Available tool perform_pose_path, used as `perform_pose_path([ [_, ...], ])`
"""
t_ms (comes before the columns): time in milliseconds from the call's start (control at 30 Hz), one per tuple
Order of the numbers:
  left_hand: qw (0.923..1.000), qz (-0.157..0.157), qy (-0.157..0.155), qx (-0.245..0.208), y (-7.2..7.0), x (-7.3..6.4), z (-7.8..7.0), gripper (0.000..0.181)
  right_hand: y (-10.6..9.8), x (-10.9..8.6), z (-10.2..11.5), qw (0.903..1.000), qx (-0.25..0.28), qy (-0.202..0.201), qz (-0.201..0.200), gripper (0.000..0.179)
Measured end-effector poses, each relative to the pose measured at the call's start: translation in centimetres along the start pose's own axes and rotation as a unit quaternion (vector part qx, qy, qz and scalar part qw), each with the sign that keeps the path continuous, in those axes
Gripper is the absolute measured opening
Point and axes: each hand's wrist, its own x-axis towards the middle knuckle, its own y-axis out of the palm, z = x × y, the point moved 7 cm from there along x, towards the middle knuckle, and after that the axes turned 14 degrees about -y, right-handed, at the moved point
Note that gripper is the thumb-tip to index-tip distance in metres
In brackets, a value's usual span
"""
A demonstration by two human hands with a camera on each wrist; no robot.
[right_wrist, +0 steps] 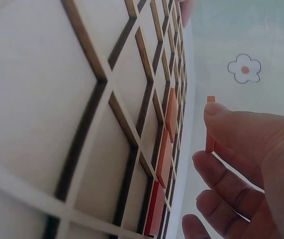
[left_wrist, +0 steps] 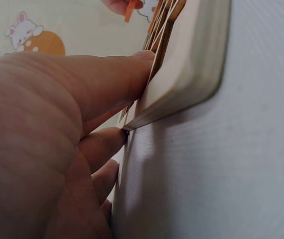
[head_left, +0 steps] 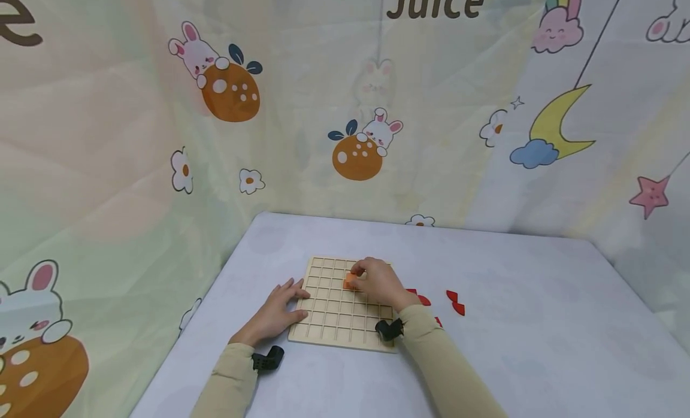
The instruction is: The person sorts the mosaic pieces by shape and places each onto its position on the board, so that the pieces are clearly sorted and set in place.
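Observation:
A pale wooden grid board [head_left: 329,322] lies on the white table. My left hand [head_left: 277,307] rests at its left side with fingers extended; in the left wrist view the thumb [left_wrist: 117,74] lies on the board's rim and other fingertips touch its edge. Over the upper right of the board, my right hand [head_left: 380,281] pinches a thin orange tile [right_wrist: 210,137] between thumb and fingers, apart from the grid. Two orange tiles [right_wrist: 164,159] and a red tile [right_wrist: 155,209] sit in a row in the board's cells, mostly hidden by the right hand in the head view.
Several red pieces [head_left: 424,300] with curved edges lie on the table [head_left: 539,322] to the right of the board, some partly behind the right forearm. A printed cloth [head_left: 302,94] hangs behind the table and along its sides.

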Motion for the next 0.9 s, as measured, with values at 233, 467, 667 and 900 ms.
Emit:
perform_pose_path([
  [233,1.0000,0.000,-0.006,-0.004,-0.1,-0.2,-0.2,0.031,0.6,0.4,0.3,0.9999,0.007,0.000,0.008,0.020],
  [467,1.0000,0.003,-0.009,-0.003,0.1,-0.1,-0.3,0.031,0.9,1.1,1.1,0.9999,-0.005,-0.009,0.007,0.021],
  [667,0.9999,0.006,-0.008,-0.001,0.0,-0.2,-0.3,0.030,1.6,1.5,1.0,1.0000,0.003,0.000,0.008,0.022],
  [900,0.9999,0.007,-0.014,-0.003,0.0,-0.2,-0.1,0.030,2.4,1.7,0.8,0.9999,0.007,0.007,0.014,0.021],
])
